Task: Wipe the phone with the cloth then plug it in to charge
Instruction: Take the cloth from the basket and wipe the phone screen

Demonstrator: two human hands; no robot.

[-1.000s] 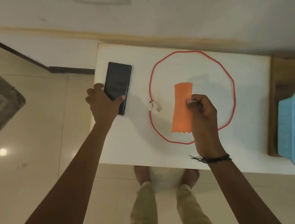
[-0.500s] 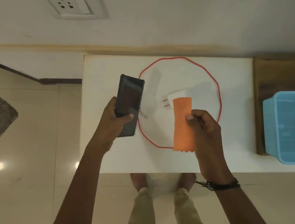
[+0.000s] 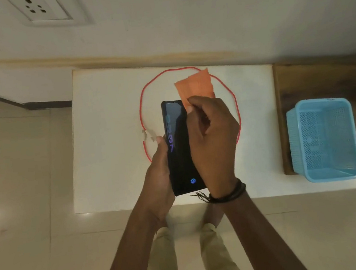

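Above one table [image 3: 111, 142], left hand [image 3: 159, 181] grips one phone [image 3: 179, 148]; right hand [image 3: 212, 144] pinches one cloth [image 3: 196, 86].

The left hand [image 3: 158, 177] has lifted the black rectangular phone [image 3: 179, 148] off the white counter [image 3: 110, 129] and brought it in front of the body, its screen now lit. The right hand [image 3: 212, 144] has carried the orange cloth [image 3: 196, 86] from beside the phone across to the phone's top right edge.
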